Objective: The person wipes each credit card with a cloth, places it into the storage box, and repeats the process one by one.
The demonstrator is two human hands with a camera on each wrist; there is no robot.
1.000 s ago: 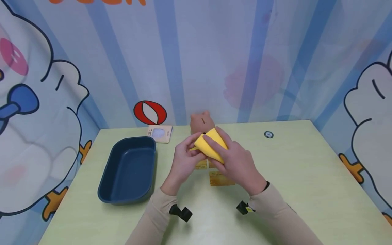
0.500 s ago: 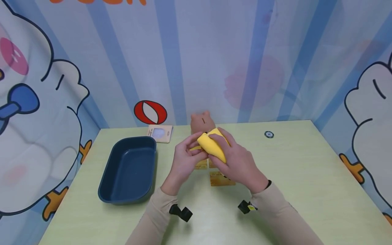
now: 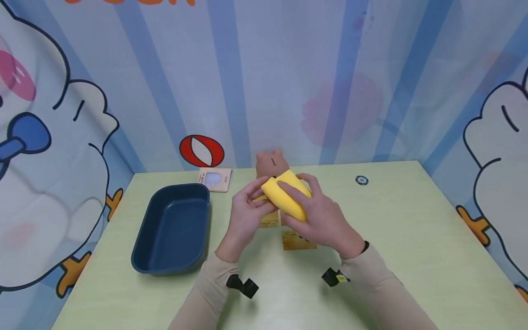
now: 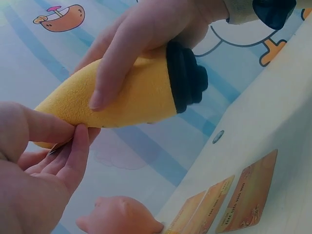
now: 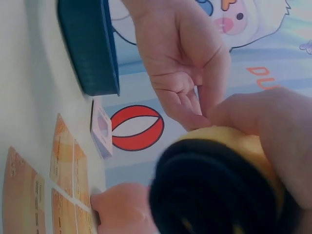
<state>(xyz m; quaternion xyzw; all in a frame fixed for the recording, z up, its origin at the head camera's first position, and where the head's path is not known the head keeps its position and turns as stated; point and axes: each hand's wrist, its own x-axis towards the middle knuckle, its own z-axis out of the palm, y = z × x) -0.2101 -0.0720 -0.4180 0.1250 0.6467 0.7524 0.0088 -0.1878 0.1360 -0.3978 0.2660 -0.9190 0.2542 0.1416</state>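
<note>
My right hand (image 3: 323, 220) grips a soft yellow roll of cloth (image 3: 294, 201) above the table, thumb and fingers around it. The roll's layered black end (image 4: 184, 78) faces the right wrist, while its narrow yellow end meets my left hand (image 3: 245, 215). Between the thumb and fingers of the left hand the edge of a thin card (image 4: 57, 146) shows, mostly hidden under the cloth. Several gold cards (image 3: 299, 240) lie on the table below the hands, partly covered by them in the head view. Just behind stands a pink piggy bank (image 3: 272, 162).
A dark blue tub (image 3: 204, 229) stands on the left of the pale green table (image 3: 412, 256). Behind it lies a flat beige packet (image 3: 220, 181) with a pale window. A small round dark disc (image 3: 361, 180) lies at the back right. A printed curtain hangs behind.
The right hand has turned slightly and shifted a little right. The cloth in it now shows two rolled folds instead of one smooth face. The left hand has barely moved.
</note>
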